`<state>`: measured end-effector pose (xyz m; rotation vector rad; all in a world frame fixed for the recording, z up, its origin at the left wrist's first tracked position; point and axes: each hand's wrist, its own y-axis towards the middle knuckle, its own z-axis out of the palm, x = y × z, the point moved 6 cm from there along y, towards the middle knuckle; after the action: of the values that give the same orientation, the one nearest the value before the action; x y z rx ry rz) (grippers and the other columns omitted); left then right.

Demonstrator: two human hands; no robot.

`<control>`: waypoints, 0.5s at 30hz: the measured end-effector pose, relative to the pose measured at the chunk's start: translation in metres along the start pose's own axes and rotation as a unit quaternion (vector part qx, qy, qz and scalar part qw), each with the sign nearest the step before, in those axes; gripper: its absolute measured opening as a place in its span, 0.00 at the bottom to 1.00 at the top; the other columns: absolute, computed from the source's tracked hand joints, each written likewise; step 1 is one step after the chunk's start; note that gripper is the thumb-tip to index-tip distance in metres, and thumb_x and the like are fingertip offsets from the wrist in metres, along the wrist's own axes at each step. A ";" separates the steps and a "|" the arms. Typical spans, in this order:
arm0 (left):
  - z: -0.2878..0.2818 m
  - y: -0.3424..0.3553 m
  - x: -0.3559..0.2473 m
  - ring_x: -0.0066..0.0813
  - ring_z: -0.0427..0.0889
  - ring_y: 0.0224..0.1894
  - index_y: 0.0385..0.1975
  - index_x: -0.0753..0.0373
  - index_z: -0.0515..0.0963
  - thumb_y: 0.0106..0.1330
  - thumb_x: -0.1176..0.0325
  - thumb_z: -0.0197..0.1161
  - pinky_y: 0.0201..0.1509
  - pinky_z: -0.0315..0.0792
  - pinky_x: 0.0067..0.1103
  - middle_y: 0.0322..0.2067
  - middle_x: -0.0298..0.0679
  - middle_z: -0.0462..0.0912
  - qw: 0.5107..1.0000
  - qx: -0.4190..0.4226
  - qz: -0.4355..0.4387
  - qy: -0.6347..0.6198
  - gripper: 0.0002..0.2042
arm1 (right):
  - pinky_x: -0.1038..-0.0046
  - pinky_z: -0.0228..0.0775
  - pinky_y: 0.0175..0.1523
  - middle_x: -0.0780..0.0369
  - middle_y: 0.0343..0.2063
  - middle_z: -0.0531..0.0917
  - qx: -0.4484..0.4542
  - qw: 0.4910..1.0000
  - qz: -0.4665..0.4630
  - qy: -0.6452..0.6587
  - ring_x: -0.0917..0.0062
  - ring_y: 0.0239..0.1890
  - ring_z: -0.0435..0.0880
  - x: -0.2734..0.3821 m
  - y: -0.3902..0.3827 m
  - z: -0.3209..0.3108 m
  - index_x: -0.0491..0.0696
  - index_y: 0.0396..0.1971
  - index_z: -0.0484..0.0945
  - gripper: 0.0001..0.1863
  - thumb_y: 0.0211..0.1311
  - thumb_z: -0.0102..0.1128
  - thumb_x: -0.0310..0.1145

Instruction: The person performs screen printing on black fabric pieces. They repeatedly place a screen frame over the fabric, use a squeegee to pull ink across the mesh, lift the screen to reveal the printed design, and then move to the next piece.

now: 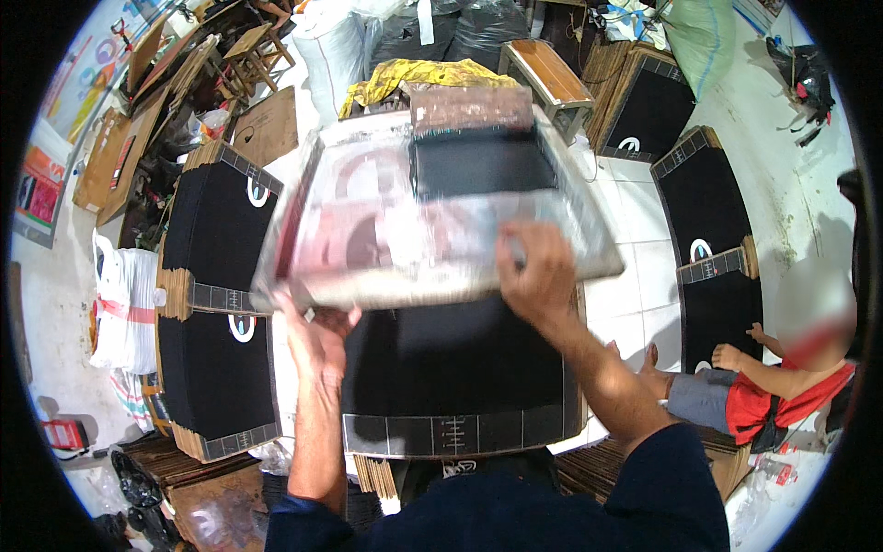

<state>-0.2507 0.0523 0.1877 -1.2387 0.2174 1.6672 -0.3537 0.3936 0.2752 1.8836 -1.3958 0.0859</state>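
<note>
A screen-printing frame (432, 293) with a pale, stained rim is lifted at a tilt above a black board (451, 354). Pink and grey shapes and a dark rectangle (483, 166) show on its blurred mesh. At its far end rests a brown wooden block (471, 109). My left hand (320, 339), palm up, grips the near left corner from below, some fingers hidden by the frame. My right hand (538, 274) is closed over the near right part of the mesh, fingers curled; what they hold, if anything, I cannot make out.
Stacks of black boards with white ring marks stand at the left (216, 230) and right (713, 212). A seated person in red (782, 396) is at the lower right, hands near a stack. Behind the frame are a yellow cloth (414, 75) and a wooden bench (550, 75).
</note>
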 end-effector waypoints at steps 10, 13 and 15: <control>-0.125 0.036 0.110 0.39 0.80 0.19 0.44 0.74 0.75 0.78 0.40 0.51 0.25 0.77 0.26 0.28 0.50 0.84 0.891 -0.094 -0.098 0.433 0.32 | 0.56 0.58 0.74 0.49 0.65 0.71 0.066 0.987 -0.102 -0.103 0.53 0.72 0.65 -0.153 0.150 0.190 0.39 0.71 0.63 0.50 0.48 0.79 0.36; -0.127 0.029 0.069 0.47 0.79 0.45 0.54 0.77 0.71 0.79 0.48 0.57 0.53 0.73 0.37 0.46 0.55 0.81 0.716 -0.285 0.223 0.597 0.29 | 0.55 0.62 0.72 0.51 0.65 0.74 0.144 0.965 -0.135 -0.173 0.55 0.72 0.68 -0.167 0.201 0.232 0.42 0.67 0.68 0.44 0.50 0.80 0.35; -0.121 0.032 0.074 0.51 0.71 0.62 0.67 0.77 0.63 0.80 0.52 0.55 0.69 0.62 0.40 0.60 0.61 0.72 0.709 -0.280 0.299 0.574 0.31 | 0.54 0.67 0.67 0.53 0.59 0.79 0.262 0.943 -0.096 -0.183 0.56 0.66 0.74 -0.176 0.209 0.249 0.46 0.60 0.75 0.36 0.50 0.81 0.36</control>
<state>-0.1987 0.0041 0.0607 -2.8277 1.0117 1.1985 -0.6916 0.3591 0.1298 2.5762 -1.5256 0.0091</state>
